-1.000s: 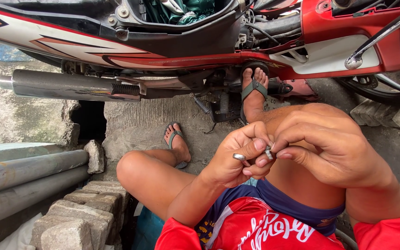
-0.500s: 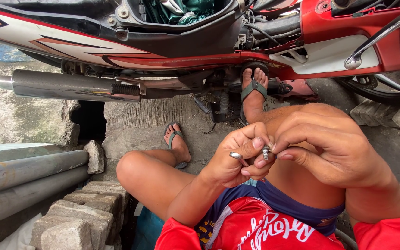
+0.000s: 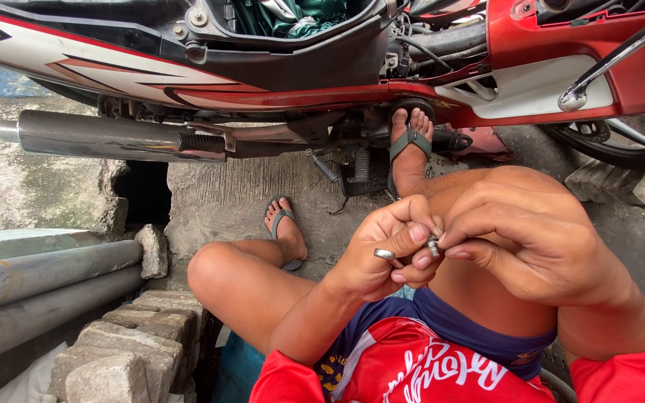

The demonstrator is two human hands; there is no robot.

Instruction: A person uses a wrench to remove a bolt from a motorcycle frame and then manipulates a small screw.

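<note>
Head view: both hands stayed over the lap, barely moved since the earlier frames. Left hand (image 3: 382,250) and right hand (image 3: 531,242) fingertips pinched the small metal part (image 3: 434,247) between them. Ring (image 3: 384,254) on the left finger. Motorbike (image 3: 322,67) unchanged ahead.

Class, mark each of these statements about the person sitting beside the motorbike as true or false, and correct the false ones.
1. Both hands meet on a small silver metal part. True.
2. The left hand wears a silver ring. True.
3. The person sits barefoot. False: both feet wear grey-green flip-flop sandals.
4. The red and white motorbike has a chrome exhaust pipe. True.
5. The right hand rests flat on the ground. False: it is raised at the small part.
</note>
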